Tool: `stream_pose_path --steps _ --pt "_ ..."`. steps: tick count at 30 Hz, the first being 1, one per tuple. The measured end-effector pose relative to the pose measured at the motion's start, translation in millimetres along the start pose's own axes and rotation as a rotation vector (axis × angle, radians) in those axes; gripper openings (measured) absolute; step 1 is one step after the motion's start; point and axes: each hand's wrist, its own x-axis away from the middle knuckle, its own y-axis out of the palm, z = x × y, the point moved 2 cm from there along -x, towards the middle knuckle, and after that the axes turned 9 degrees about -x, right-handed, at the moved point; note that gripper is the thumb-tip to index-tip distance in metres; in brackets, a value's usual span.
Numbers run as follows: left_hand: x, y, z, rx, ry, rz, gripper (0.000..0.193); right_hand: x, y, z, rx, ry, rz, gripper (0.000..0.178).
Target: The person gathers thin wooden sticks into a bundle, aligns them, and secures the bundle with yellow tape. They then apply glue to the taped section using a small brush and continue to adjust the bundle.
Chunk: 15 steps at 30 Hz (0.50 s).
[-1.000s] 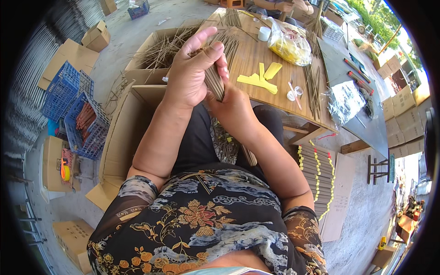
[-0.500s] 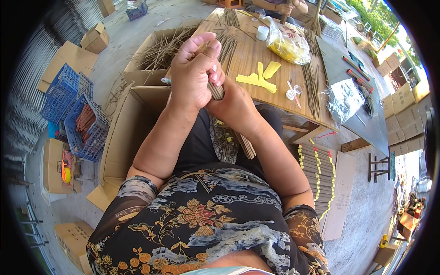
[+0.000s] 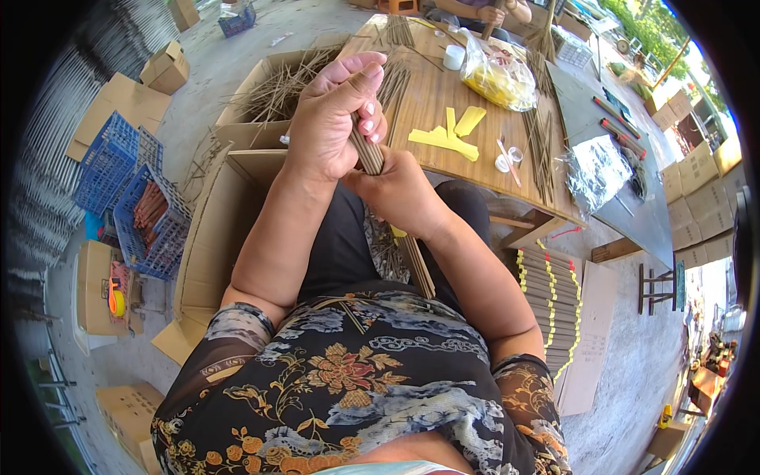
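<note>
A bundle of thin brown incense sticks [image 3: 366,152] slants between my two hands above my lap. My left hand [image 3: 336,119] is closed around its upper part, thumb pointing up. Lower down, my right hand [image 3: 402,194] grips the same bundle, its fingers mostly hidden behind the sticks. The bundle's lower end comes out beneath the right hand, with a bit of yellow paper showing there. On the wooden table [image 3: 427,75] ahead lie yellow paper strips [image 3: 443,142], close beyond my right hand.
An open carton [image 3: 207,229] stands at my left, with a box of loose sticks [image 3: 277,87] beyond it. Yellow-banded bundles [image 3: 546,309] lie on the floor at right. The table holds a bag of yellow material [image 3: 497,79]. Blue crates [image 3: 150,226] stand far left; another person's hands [image 3: 492,14] show at the top.
My hands have drawn slightly apart along the bundle, baring more of the sticks between them. A yellow bit now shows below my right hand.
</note>
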Motion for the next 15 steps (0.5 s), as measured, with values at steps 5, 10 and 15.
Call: stream_pose_path --steps 5,10,15 --pt "-2.2 -1.0 -10.6 -0.242 0.167 0.308 0.022 -1.8 -2.4 2.8 0.589 -0.077 0.292 0.017" --pt "-0.1 1.9 -5.5 -0.077 0.115 0.199 0.021 -4.7 -4.2 8.0 0.260 -0.067 0.154 0.017" --pt "1.4 4.1 -6.2 -0.070 0.125 0.167 0.022 -3.4 -7.5 -2.4 0.393 -0.036 0.122 0.018"
